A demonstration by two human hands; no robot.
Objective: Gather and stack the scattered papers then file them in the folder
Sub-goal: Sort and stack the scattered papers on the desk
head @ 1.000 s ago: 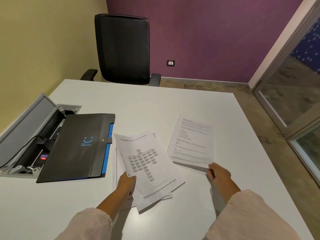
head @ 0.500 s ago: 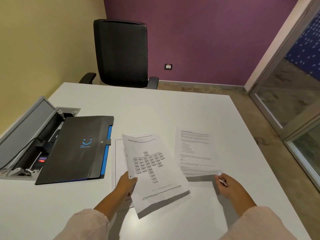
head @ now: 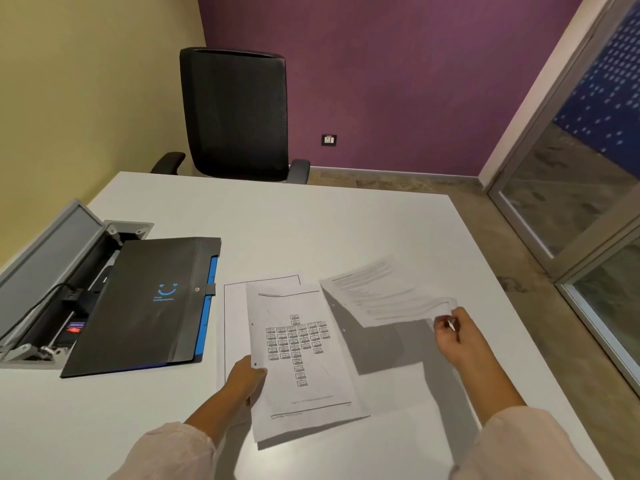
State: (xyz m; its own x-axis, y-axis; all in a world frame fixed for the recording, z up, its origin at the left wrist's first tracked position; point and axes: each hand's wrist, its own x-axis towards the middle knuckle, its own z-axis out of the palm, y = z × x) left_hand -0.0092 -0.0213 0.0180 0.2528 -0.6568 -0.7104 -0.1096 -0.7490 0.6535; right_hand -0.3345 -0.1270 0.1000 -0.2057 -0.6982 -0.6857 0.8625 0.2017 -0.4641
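Note:
My left hand (head: 245, 379) grips the left edge of a sheet printed with a box chart (head: 298, 355), lifted a little off the white table (head: 311, 237). Under it lies another sheet with a black border (head: 239, 296). My right hand (head: 455, 336) pinches the near right corner of a few text pages (head: 377, 292), which hang blurred above the table and cast a shadow. A black folder (head: 145, 303) with a blue smiley mark and blue edge lies shut at the left.
An open grey cable box (head: 52, 271) with plugs and wires sits in the table left of the folder. A black office chair (head: 239, 112) stands at the far edge. A glass door is at the right.
My right hand has lifted the text pages off the table and swung them left toward the chart sheet. My left hand has raised and straightened the chart sheet.

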